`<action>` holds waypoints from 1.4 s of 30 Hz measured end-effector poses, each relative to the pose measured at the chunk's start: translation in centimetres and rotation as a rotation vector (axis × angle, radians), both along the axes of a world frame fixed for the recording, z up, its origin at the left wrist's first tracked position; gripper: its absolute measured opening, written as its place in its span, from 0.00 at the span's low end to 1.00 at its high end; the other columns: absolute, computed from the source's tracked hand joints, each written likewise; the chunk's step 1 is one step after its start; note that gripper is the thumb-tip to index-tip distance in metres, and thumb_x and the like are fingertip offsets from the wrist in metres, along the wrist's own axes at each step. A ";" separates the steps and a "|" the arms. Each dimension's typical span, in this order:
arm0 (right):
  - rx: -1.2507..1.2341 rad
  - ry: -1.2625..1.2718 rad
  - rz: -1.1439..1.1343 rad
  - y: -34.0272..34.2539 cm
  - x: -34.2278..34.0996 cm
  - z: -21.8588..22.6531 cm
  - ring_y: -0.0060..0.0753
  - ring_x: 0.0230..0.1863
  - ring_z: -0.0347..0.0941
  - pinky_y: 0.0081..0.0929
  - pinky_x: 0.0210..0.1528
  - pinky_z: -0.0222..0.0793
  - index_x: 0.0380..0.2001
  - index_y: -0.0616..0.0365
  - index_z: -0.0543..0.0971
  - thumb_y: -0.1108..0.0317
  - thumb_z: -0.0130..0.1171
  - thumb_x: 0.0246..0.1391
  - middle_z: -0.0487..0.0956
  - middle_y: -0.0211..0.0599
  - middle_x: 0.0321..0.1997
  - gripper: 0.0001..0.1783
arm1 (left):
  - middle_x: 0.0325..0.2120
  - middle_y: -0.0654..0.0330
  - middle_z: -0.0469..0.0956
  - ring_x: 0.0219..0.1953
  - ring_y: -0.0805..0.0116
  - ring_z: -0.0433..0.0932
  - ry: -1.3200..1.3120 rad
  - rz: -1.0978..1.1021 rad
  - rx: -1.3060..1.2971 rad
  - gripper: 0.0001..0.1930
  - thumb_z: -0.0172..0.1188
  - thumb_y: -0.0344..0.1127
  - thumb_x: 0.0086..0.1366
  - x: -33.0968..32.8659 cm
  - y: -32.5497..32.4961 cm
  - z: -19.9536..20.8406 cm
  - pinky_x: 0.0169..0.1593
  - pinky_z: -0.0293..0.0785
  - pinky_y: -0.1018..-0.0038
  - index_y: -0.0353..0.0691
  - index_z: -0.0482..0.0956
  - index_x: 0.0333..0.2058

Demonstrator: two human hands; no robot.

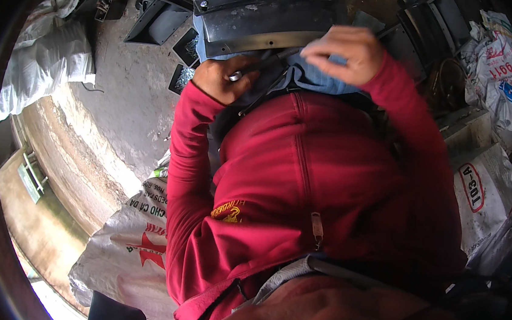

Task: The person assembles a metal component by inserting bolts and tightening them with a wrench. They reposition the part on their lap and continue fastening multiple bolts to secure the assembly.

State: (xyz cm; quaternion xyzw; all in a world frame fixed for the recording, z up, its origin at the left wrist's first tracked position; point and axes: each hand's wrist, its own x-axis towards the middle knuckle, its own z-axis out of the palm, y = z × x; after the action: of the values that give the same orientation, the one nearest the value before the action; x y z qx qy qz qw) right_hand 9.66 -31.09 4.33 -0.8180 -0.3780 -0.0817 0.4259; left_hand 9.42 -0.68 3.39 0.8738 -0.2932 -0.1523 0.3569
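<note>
My left hand is closed around a slim dark tool, whose exact kind I cannot make out. Shiny metal shows between the thumb and fingers. To its right, my right hand has its fingers loosely stretched toward the tool's far end. Motion smears those fingertips, and whether they touch the tool is unclear. Just beyond both hands, a black moulded panel lies across my lap, with a curved front strip and several bright bolts along its upper part. Blue cloth shows under the right hand.
Small black trays of metal fasteners stand left of the panel. Black moulded parts lie farther left, with more black parts at the far right. Printed white sacks line the right side; another sack lies at lower left.
</note>
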 end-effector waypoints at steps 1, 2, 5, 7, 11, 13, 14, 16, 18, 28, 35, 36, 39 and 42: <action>-0.018 -0.014 0.112 1.6 -1.1 -0.6 0.32 0.28 0.79 0.29 0.33 0.76 0.31 0.49 0.84 0.67 0.67 0.49 0.82 0.29 0.29 0.04 | 0.31 0.51 0.84 0.32 0.55 0.85 -0.025 0.020 0.019 0.15 0.66 0.36 0.58 0.1 -0.3 -0.4 0.35 0.79 0.68 0.41 0.83 0.44; -0.046 -0.007 0.154 3.0 -2.1 -2.1 0.31 0.30 0.79 0.30 0.34 0.77 0.32 0.48 0.84 0.64 0.66 0.50 0.83 0.26 0.31 0.05 | 0.32 0.51 0.84 0.33 0.55 0.85 -0.051 0.038 0.035 0.15 0.66 0.36 0.58 0.2 -0.7 -0.8 0.36 0.79 0.68 0.41 0.83 0.44; -0.323 0.068 0.157 6.0 -3.5 -6.4 0.35 0.34 0.80 0.35 0.36 0.76 0.35 0.47 0.81 0.64 0.58 0.53 0.82 0.27 0.35 0.07 | 0.32 0.55 0.83 0.31 0.55 0.83 -0.127 0.062 0.099 0.15 0.69 0.41 0.57 -0.4 -1.8 -1.7 0.34 0.78 0.67 0.44 0.84 0.42; -0.549 0.123 0.113 7.1 -3.6 -6.9 0.38 0.35 0.80 0.38 0.36 0.76 0.35 0.47 0.81 0.66 0.56 0.52 0.81 0.30 0.35 0.07 | 0.32 0.57 0.81 0.28 0.56 0.82 -0.159 0.042 0.091 0.15 0.69 0.44 0.56 -0.4 -1.9 -2.4 0.31 0.77 0.66 0.46 0.85 0.42; -0.711 0.177 0.158 7.8 -3.0 -4.9 0.40 0.35 0.80 0.39 0.37 0.75 0.35 0.48 0.80 0.67 0.57 0.51 0.80 0.32 0.34 0.07 | 0.31 0.60 0.80 0.29 0.56 0.82 -0.219 0.102 0.104 0.13 0.65 0.48 0.59 -0.9 -1.4 -2.9 0.31 0.77 0.66 0.51 0.86 0.40; -0.596 0.228 0.211 7.6 -2.4 -4.5 0.40 0.34 0.80 0.39 0.36 0.75 0.34 0.50 0.80 0.67 0.59 0.49 0.80 0.32 0.33 0.07 | 0.32 0.60 0.80 0.29 0.56 0.81 -0.200 0.137 0.076 0.12 0.64 0.45 0.60 -0.1 -0.8 -2.3 0.31 0.76 0.65 0.51 0.85 0.41; -0.473 0.279 0.247 6.9 -1.9 -4.5 0.40 0.34 0.80 0.39 0.36 0.75 0.33 0.51 0.80 0.67 0.60 0.48 0.81 0.32 0.33 0.07 | 0.29 0.60 0.79 0.26 0.64 0.81 -0.211 0.164 0.009 0.12 0.62 0.42 0.64 0.3 -0.2 -1.6 0.30 0.75 0.69 0.49 0.85 0.44; -0.268 0.450 0.269 5.6 -0.8 -3.7 0.33 0.28 0.76 0.34 0.32 0.71 0.34 0.53 0.81 0.68 0.62 0.48 0.80 0.32 0.31 0.08 | 0.26 0.61 0.78 0.24 0.74 0.77 0.141 0.450 -0.330 0.13 0.59 0.41 0.68 0.1 0.9 0.3 0.27 0.72 0.76 0.42 0.84 0.45; -0.109 0.700 0.228 4.0 -0.2 -1.7 0.20 0.19 0.68 0.26 0.26 0.65 0.37 0.56 0.84 0.68 0.65 0.50 0.79 0.33 0.28 0.10 | 0.20 0.62 0.75 0.18 0.78 0.70 0.374 0.589 -0.656 0.26 0.47 0.48 0.74 -0.3 1.8 3.2 0.22 0.62 0.82 0.26 0.78 0.49; 0.578 0.852 0.075 -0.9 0.1 2.3 0.16 0.34 0.74 0.13 0.31 0.69 0.44 0.59 0.78 0.68 0.57 0.63 0.80 0.30 0.35 0.09 | 0.26 0.61 0.78 0.26 0.70 0.76 0.547 0.259 -0.621 0.21 0.58 0.49 0.69 -3.3 -5.9 -1.3 0.33 0.74 0.75 0.36 0.80 0.48; 0.653 0.849 -0.249 0.8 0.2 2.1 0.23 0.34 0.79 0.17 0.30 0.75 0.46 0.61 0.76 0.71 0.57 0.61 0.82 0.37 0.36 0.11 | 0.33 0.57 0.81 0.33 0.66 0.80 0.168 0.327 -0.582 0.16 0.64 0.35 0.64 -1.8 -5.9 0.8 0.35 0.73 0.75 0.33 0.80 0.48; 0.722 0.845 -0.265 1.7 0.2 1.7 0.24 0.35 0.80 0.17 0.30 0.76 0.45 0.61 0.76 0.71 0.57 0.61 0.82 0.37 0.36 0.10 | 0.33 0.59 0.82 0.31 0.72 0.80 0.295 0.367 -0.680 0.15 0.62 0.34 0.66 -1.6 -6.2 0.8 0.32 0.72 0.79 0.33 0.80 0.48; 0.793 0.890 -0.216 4.0 0.0 0.3 0.24 0.36 0.81 0.17 0.30 0.78 0.41 0.61 0.78 0.68 0.56 0.64 0.82 0.36 0.36 0.08 | 0.30 0.62 0.81 0.29 0.77 0.78 0.524 0.415 -0.908 0.14 0.60 0.35 0.68 -1.2 -7.5 0.5 0.30 0.71 0.83 0.33 0.79 0.48; 0.771 0.971 -0.211 4.6 -0.1 0.5 0.25 0.37 0.81 0.16 0.30 0.78 0.42 0.62 0.78 0.67 0.54 0.65 0.82 0.36 0.37 0.10 | 0.28 0.61 0.81 0.26 0.77 0.77 0.583 0.465 -0.950 0.13 0.58 0.35 0.69 -0.8 -6.3 -0.1 0.28 0.70 0.83 0.34 0.79 0.48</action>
State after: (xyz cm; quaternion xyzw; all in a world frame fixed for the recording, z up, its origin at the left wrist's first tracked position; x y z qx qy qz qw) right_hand 9.57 -26.49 4.82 -0.5823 -0.0020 0.1269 0.8030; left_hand 8.64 -7.00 3.32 0.5820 -0.0203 -0.1559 0.7979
